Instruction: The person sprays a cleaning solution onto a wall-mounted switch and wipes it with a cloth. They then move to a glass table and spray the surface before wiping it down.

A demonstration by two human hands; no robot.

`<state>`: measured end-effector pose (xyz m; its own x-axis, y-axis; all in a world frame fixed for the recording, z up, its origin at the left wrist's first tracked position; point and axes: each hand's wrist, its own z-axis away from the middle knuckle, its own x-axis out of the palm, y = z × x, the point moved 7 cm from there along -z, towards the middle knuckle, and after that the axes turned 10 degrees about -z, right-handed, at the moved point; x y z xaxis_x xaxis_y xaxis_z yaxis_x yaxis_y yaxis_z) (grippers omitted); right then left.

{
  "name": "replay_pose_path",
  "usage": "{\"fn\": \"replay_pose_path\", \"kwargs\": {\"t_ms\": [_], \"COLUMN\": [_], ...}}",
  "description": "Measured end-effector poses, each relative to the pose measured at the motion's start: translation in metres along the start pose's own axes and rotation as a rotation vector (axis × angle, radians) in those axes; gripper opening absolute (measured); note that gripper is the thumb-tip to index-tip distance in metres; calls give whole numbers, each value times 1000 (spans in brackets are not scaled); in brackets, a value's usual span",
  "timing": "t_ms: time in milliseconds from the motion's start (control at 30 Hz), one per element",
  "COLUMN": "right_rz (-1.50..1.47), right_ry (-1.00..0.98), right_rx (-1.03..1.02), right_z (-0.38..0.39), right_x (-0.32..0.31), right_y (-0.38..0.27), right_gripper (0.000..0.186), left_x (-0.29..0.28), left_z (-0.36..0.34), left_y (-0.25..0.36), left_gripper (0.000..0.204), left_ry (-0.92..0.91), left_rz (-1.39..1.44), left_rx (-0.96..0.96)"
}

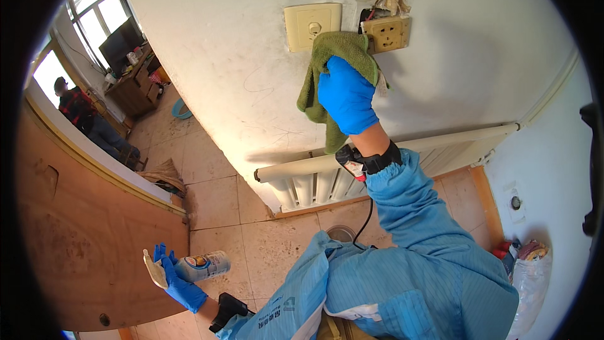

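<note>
My right hand (348,96), in a blue glove, is closed on a green cloth (314,91). The cloth is at the wall, over the lower right corner of a yellowed switch plate (313,20). Just right of it a socket box (387,33) sits askew, with wires showing above it. Low on the left, my left hand (179,282), also gloved in blue, is wrapped round a pale bottle with a printed label (204,266). A flat cream-coloured piece (155,269) shows at the same hand; I cannot make out its kind.
Below the switch runs a white radiator (308,187). A brown wooden door (94,226) stands on the left. Through the opening a person (88,116) is by a doorway, near a desk (132,88) and a blue basin (181,109). Filled bags (530,277) are at the lower right.
</note>
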<state>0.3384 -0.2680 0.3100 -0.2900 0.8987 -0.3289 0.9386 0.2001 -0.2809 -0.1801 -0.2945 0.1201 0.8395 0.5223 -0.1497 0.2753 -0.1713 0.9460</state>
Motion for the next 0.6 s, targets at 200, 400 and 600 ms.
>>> {"fn": "replay_pose_path", "kwargs": {"t_ms": [200,400,600], "right_rz": [42,16,31], "right_ry": [47,46,-41], "right_rx": [-64,-114,-38], "right_z": [-25,-38,-34], "right_x": [-16,-21,-15], "right_y": [-6,-20,-29], "right_gripper": [14,14,15], "left_x": [1,7,17], "left_z": [-2,-3,-3], "left_y": [2,5,6], "left_gripper": [44,45,44], "left_ry": [-14,-38,-58], "left_rz": [4,42,88], "left_rx": [4,-1,-1]}}
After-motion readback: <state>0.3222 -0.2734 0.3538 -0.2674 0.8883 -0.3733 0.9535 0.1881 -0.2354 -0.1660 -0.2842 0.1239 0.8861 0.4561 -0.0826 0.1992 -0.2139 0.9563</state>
